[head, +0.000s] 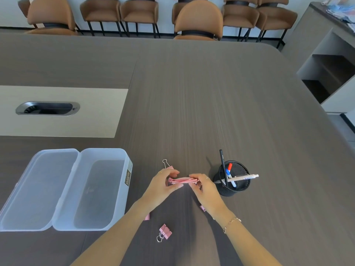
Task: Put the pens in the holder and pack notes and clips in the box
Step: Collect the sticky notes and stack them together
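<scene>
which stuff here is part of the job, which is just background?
Job: pink notes held by left hand and right hand; pink clips; clear box; mesh holder with pens.

Background: chairs; cable port; shelf unit.

Bright even daylight, soft shadows, wide-angle edge distortion

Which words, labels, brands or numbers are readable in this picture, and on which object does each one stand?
No text can be read with certainty.
Dark label on the side of the clear plastic box: printed words, too blurred to read.
White pen lying across the black mesh holder: small print on the barrel, too small to read.
Black pen standing in the holder: faint marking, not readable.
</scene>
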Tool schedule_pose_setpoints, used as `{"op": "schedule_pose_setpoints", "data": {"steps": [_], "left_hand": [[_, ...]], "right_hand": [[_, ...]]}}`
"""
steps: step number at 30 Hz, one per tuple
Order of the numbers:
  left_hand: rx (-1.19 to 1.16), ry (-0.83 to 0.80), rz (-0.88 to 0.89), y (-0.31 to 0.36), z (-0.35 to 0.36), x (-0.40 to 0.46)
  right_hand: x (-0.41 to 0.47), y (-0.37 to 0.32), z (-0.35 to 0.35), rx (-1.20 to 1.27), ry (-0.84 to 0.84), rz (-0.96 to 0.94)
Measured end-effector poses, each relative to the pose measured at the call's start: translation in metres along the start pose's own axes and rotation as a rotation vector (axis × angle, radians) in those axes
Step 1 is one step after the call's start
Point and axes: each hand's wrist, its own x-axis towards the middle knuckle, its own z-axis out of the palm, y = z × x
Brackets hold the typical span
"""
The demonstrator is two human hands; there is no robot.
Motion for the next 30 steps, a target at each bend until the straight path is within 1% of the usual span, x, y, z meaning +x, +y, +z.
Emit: {"op": "schedule_pose_setpoints", "data": {"steps": [2, 5, 10, 14, 17, 21, 24, 30], "left_hand": [[-0.03, 0.018, -0.016, 0.008, 0.001, -0.003], [-0.003, 0.045, -0.041, 0.016, 0.006, -0.004], [0.215, 0.289, -0.093, 0.029, 0.015, -0.007], [0.301, 0.355, -0.101, 0.037, 0.021, -0.005], [0.263, 0.314, -0.127, 0.033, 0.021, -0.001], [0.116, 0.239, -0.071, 0.023, 0.018, 0.003], [0.033, 0.203, -0.073, 0.015, 0.014, 0.004], [0.024, 0.164, -0.004, -0.001, 0.009, 0.004]], "right_hand": [[0.0, 0.001, 0.0, -0.007, 0.011, -0.001], [0.002, 0.001, 0.0, -0.036, 0.021, 0.003], [0.003, -0.003, 0.005, -0.107, 0.034, -0.055], [0.002, -0.005, 0.007, -0.137, 0.044, -0.075], [0.003, -0.006, 0.007, -0.107, 0.041, -0.085], [0.007, -0.005, 0.006, -0.008, 0.028, -0.012], [0.01, -0.004, 0.007, 0.021, 0.029, 0.032], [0.01, -0.004, 0.003, 0.128, 0.018, 0.077]]}}
